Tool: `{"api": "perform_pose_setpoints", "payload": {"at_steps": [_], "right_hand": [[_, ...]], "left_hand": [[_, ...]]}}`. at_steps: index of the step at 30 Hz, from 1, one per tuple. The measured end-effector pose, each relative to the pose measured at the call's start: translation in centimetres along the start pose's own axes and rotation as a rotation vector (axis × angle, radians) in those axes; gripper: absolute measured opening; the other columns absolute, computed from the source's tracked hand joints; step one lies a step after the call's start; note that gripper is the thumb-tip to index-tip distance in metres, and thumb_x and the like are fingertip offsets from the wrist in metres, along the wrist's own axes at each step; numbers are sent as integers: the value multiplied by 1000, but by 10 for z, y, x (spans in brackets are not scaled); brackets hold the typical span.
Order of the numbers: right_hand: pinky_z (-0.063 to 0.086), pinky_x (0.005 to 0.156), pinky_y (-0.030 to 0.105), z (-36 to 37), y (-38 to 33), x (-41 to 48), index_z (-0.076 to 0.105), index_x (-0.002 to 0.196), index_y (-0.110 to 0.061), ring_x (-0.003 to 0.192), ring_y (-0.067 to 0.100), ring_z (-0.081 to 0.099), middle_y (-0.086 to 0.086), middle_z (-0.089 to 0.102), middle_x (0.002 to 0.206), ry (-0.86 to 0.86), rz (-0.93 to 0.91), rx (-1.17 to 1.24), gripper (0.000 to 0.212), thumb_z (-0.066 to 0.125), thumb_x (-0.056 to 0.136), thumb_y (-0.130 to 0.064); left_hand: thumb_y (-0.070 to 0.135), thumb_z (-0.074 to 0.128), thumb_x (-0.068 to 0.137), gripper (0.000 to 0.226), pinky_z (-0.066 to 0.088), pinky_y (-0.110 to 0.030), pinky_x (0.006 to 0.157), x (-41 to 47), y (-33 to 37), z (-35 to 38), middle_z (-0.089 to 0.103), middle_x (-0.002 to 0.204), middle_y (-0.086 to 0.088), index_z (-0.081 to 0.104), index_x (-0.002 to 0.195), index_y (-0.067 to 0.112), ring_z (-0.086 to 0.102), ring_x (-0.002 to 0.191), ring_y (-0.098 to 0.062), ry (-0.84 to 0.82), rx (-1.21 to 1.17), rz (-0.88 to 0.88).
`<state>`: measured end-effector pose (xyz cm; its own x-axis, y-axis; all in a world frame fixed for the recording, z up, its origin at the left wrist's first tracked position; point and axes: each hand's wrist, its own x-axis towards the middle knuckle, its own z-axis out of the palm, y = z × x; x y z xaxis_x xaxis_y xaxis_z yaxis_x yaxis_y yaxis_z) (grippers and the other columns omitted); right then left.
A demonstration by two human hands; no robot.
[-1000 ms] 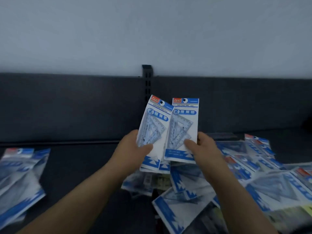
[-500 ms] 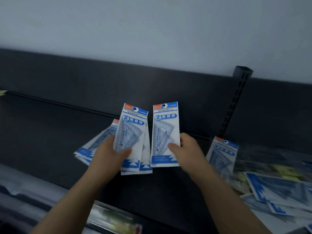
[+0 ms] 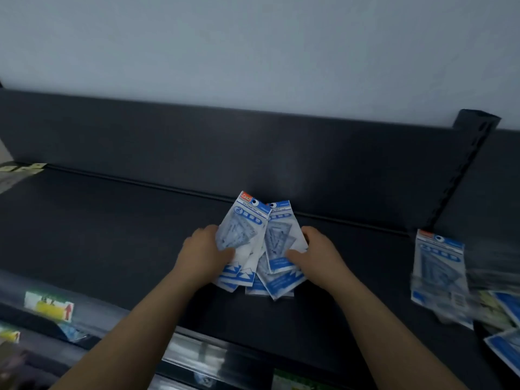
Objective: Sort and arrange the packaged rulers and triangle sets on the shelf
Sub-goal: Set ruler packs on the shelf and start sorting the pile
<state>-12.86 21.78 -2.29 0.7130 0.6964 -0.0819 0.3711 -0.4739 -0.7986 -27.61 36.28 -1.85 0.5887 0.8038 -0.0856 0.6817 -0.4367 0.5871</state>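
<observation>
A fanned bunch of white-and-blue packaged triangle sets (image 3: 260, 249) lies on the dark shelf (image 3: 112, 235) near its back wall, headers pointing away; more of the same packs (image 3: 439, 266) lie in a loose, blurred pile at the right edge

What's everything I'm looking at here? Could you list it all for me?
Blue-and-white plastic packets of clear triangle sets: several, count unclear, fanned between both hands on the shelf, centre.
Loose pile of similar blue-and-white packets: several, blurred, on the shelf at right.
Dark grey metal shelf: one, across the middle.
Dark slotted upright post: one, upper right.
Pale grey wall: above the shelf back.
Yellow-and-white price label: one, on the shelf's front edge, lower left.
Left hand: bare, gripping the left packets.
Right hand: bare, gripping the right packets.
</observation>
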Motion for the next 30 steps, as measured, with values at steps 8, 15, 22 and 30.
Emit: {"api": "perform_pose_setpoints", "payload": {"at_steps": [8, 15, 22, 30], "right_hand": [[31, 89, 16, -17, -2, -19, 47, 136, -11, 120, 15, 45, 6, 44, 139, 72, -119, -296, 46, 56, 94, -26], [33, 107, 26, -70, 26, -57, 37, 144, -18, 129, 16, 44, 0, 43, 145, 309, -94, -448, 55, 53, 95, -36], [38, 99, 30, -153, 85, -105, 49, 135, -17, 119, 20, 51, 4, 54, 133, 503, 78, -479, 45, 55, 94, -34], [40, 102, 37, -263, 162, -143, 49, 137, -14, 123, 24, 50, 7, 52, 138, 559, 258, -504, 45, 55, 95, -31]], "left_hand": [[38, 56, 90, 49, 38, -37, 97, -11, 26, 10, 50, 133, -6, 48, 136, 21, 46, 116, -30, 191, 228, 258], [36, 54, 92, 35, 42, -35, 98, -29, 105, 52, 63, 120, 0, 61, 124, 21, 55, 112, -20, 97, 47, 668], [34, 46, 97, 29, 44, -29, 90, -61, 197, 109, 60, 114, 7, 58, 122, 25, 54, 104, -14, -61, 54, 933], [38, 46, 98, 34, 46, -33, 90, -84, 306, 186, 56, 120, -2, 53, 125, 19, 55, 106, -19, -294, 153, 950]]}}
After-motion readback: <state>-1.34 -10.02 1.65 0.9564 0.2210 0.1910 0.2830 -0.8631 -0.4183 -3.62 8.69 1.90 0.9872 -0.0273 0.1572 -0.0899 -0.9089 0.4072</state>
